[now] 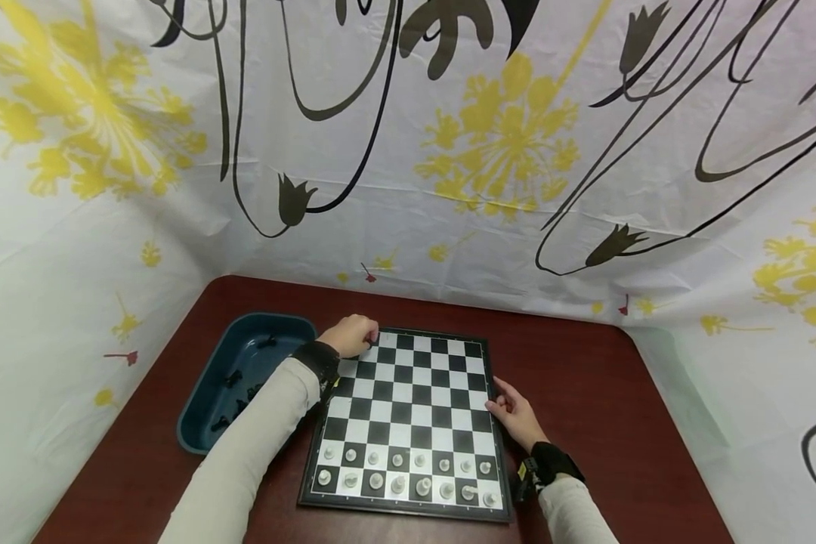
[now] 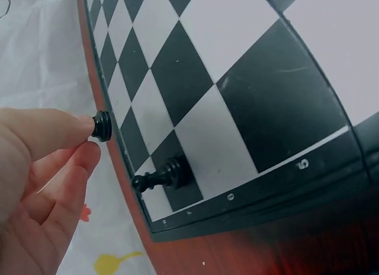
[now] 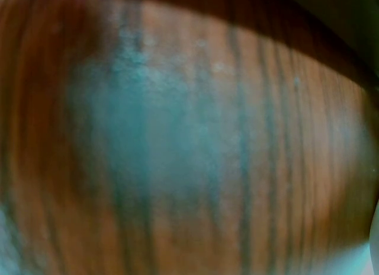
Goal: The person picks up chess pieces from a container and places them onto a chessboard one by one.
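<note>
My left hand (image 1: 349,336) is over the far left corner of the chessboard (image 1: 401,393). In the left wrist view its thumb and fingers pinch a black chess piece (image 2: 102,126); only the base shows, so its kind is hidden. Close by, a black pawn (image 2: 160,175) stands on a dark square near the board's corner. My right hand (image 1: 517,415) rests against the right edge of the board, its fingers loosely bent and its thumb at the rim. White chess pieces (image 1: 397,483) stand in two rows along the near side.
Left of the board sits a blue tray (image 1: 200,393) holding several black chess pieces (image 1: 233,378). My left forearm crosses over the tray's near side. The dark red table (image 1: 585,378) meets a patterned white sheet (image 1: 394,189) behind. The right wrist view shows only blurred wood grain.
</note>
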The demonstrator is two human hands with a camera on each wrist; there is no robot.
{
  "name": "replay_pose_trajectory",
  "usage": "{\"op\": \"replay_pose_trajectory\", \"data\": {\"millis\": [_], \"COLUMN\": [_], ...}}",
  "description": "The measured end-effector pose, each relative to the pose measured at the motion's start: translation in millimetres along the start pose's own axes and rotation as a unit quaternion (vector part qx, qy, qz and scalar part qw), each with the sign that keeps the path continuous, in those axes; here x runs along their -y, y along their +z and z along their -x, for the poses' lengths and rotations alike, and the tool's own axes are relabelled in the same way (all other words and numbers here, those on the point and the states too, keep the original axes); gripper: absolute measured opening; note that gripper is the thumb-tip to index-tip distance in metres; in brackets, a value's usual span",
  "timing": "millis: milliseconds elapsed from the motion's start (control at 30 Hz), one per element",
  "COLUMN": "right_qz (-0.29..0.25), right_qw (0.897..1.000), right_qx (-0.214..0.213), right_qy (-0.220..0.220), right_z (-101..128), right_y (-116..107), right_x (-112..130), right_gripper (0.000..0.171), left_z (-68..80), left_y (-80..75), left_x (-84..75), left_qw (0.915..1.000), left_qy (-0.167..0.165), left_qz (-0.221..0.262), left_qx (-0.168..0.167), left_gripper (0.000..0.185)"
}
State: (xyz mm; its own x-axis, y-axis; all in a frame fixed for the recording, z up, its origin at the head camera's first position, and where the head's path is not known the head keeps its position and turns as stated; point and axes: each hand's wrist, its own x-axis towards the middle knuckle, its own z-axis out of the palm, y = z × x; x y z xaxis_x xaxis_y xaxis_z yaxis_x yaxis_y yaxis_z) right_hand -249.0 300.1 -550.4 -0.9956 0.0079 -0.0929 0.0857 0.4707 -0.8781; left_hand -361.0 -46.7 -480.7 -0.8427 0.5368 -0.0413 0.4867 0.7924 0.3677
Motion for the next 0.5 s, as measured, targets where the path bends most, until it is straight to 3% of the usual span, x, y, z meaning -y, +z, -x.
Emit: {"op": "replay_pose_trajectory", "data": {"millis": [267,500], "right_qz": [0.015,0.020], "right_qw": [1.000,0.999], "right_qx": [-0.009,-0.017], "right_qy": [-0.023,-0.039], "right_z": [-3,-3], "right_y": [0,1], "right_x": [-12,-13], "right_gripper": [0.056,0.056], "left_z": [-2.8,-4.1], "left_y": [8.5,17.0], "left_x": [-1.4,1.1], "left_qw": [0.9999,0.9999], "left_qy": [-0.012,0.012], "left_qz": [0.005,-0.002], "left_qx": [0.008,-0.010], "left_gripper": [0.011,0.014]}}
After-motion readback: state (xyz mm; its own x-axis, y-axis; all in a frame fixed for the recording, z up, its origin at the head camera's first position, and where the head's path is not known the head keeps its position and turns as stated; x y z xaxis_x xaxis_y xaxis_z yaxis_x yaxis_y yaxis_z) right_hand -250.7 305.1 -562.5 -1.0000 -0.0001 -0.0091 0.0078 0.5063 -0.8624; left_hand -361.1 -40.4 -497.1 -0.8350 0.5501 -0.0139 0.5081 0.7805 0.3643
